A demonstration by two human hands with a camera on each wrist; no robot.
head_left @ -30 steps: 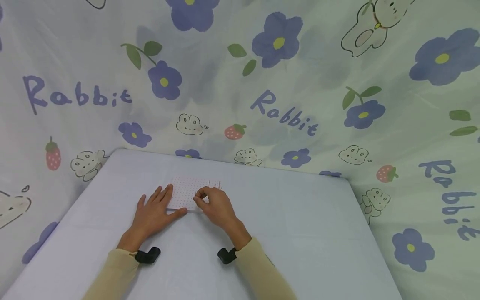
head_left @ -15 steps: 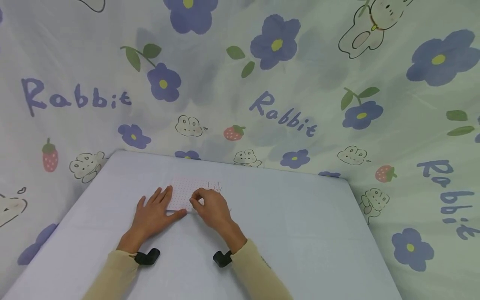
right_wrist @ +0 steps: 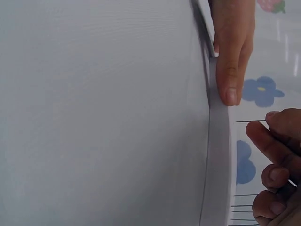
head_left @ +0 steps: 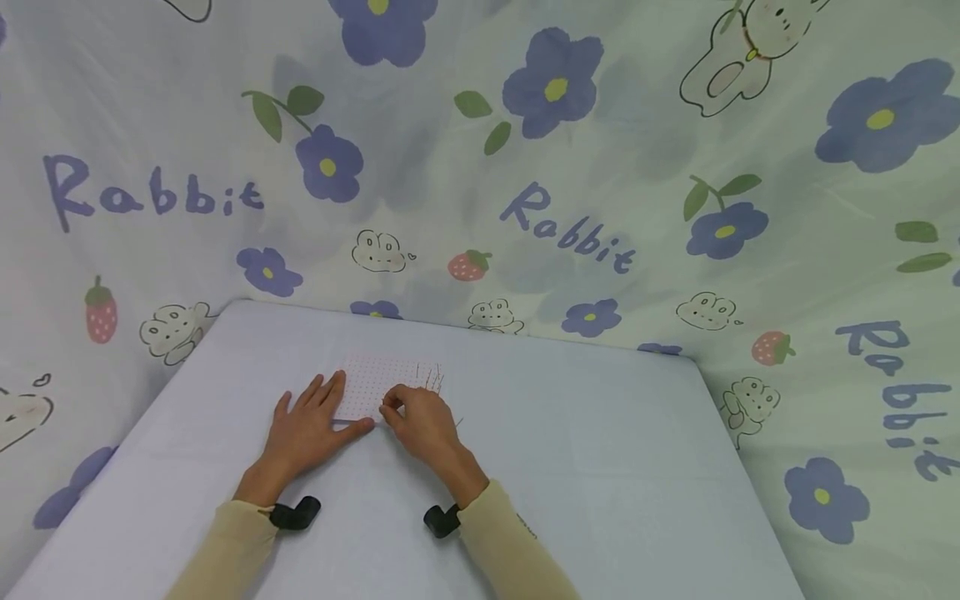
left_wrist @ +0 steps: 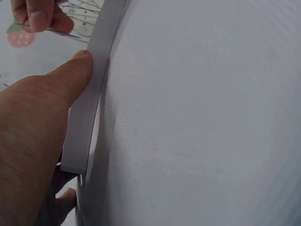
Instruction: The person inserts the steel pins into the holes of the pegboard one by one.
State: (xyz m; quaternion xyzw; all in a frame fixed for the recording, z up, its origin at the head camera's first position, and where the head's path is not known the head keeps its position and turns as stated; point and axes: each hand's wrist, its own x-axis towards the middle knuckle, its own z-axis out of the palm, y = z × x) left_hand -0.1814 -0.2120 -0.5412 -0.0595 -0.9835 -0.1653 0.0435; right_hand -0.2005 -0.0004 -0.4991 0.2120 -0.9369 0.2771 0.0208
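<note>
A white board [head_left: 363, 389] with a dotted grid lies on the table. My left hand [head_left: 302, 432] rests at its left side, fingers spread and straight, with the thumb [left_wrist: 77, 70] against the front edge. Between thumb and index finger, my right hand [head_left: 426, 423] pinches a thin dark needle [right_wrist: 250, 121] over the board's front part. In the left wrist view, this needle [left_wrist: 66, 34] points toward the board. Several more needles [head_left: 430, 377] stand up from the right part of the board. The right hand hides some of the grid.
White cloth [head_left: 600, 458] covers the table around the board. Behind it hangs a curtain [head_left: 420, 167] printed with flowers and rabbits. Each wrist wears a black camera, one near the left sleeve [head_left: 232, 542] and one near the right sleeve [head_left: 510, 537].
My right hand has moved slightly left and toward the front edge of the board, uncovering more of the standing needles. The left hand has stayed in place.
</note>
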